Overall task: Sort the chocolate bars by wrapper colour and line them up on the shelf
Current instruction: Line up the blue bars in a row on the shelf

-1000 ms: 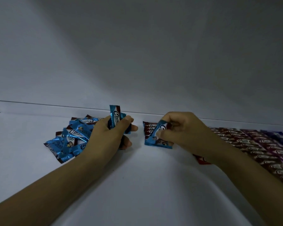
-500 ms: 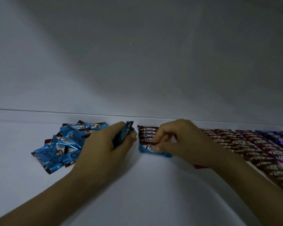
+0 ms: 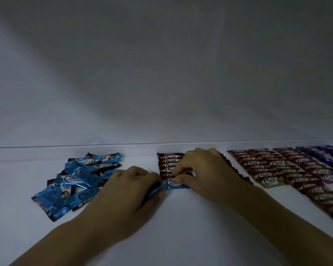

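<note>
A loose heap of blue-wrapped chocolate bars (image 3: pixel 75 181) lies on the white shelf (image 3: pixel 181 227) at the left. My left hand (image 3: pixel 127 191) grips a blue bar (image 3: pixel 154 190), low over the shelf, only its edge showing between the fingers. Just right of it, my right hand (image 3: pixel 200 169) pinches another blue bar (image 3: pixel 176 184) flat on the shelf, at the near end of a short stacked row of dark red and blue bars (image 3: pixel 168 162). Part of that row is hidden under my right hand.
Rows of lined-up bars run along the right: brown ones (image 3: pixel 258 166), dark red ones (image 3: pixel 315 189), purple ones (image 3: pixel 319 169) and deep blue ones (image 3: pixel 331 154) at the far right. The shelf's white back wall (image 3: pixel 161 93) rises right behind them.
My right hand has brought its blue bar down flat at the near end of the row. My left hand has lowered its bar from upright and moved right, close beside the right hand.
</note>
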### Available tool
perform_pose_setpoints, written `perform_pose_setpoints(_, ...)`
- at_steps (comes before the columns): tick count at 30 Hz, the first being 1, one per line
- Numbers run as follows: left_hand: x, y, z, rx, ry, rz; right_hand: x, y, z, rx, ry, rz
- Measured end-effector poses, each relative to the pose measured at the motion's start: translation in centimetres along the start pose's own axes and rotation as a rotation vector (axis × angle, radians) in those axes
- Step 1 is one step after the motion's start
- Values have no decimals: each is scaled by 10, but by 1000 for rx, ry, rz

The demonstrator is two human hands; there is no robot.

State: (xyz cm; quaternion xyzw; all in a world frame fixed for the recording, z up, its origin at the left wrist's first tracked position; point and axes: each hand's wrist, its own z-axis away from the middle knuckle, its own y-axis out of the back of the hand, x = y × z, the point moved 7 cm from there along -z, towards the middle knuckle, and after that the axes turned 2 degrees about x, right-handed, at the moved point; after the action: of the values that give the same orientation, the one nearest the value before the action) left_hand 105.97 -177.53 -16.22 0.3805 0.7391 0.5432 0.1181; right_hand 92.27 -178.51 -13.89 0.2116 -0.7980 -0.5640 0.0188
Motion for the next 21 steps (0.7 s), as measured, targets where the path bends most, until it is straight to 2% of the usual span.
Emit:
perform_pose_setpoints(3, 8, -1, -2, -23, -49, -39, 1, 1, 1, -9, -8, 14)
perform_pose_setpoints(17, 7, -6, 7, -48, -72, 17, 7, -6, 4, -7, -3, -74)
perform_pose_setpoints(21, 3, 1, 5, 48, -65, 63, 6, -5, 0, 17, 12, -80)
